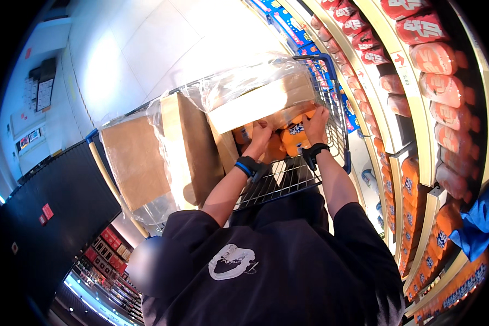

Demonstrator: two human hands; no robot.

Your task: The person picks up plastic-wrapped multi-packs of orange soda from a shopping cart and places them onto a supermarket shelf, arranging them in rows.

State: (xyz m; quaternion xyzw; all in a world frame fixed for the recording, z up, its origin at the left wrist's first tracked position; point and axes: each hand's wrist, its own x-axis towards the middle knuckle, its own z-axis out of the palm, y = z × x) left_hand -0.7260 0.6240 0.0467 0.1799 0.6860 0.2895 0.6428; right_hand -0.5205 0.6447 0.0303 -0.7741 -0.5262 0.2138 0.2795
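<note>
Orange drink bottles [293, 142] with dark blue and white labels lie close together in a wire shopping cart [274, 190], below a long cardboard box. My left hand [259, 136] is at the box's lower edge, beside the bottles. Its fingers are pinched together, and what they hold is hidden. My right hand [316, 127] curls over the right side of the bottles, its fingertips bent against them at the box's end. Clear plastic wrap [239, 81] is bunched along the cart's far side.
The long cardboard box [261, 106] and more brown boxes [136, 157] in plastic fill the cart's left part. Store shelves [418, 103] curve along the right with red, pink and orange bottles. A blue cloth [478, 225] hangs at the shelf edge. Pale floor [152, 41] stretches beyond the cart.
</note>
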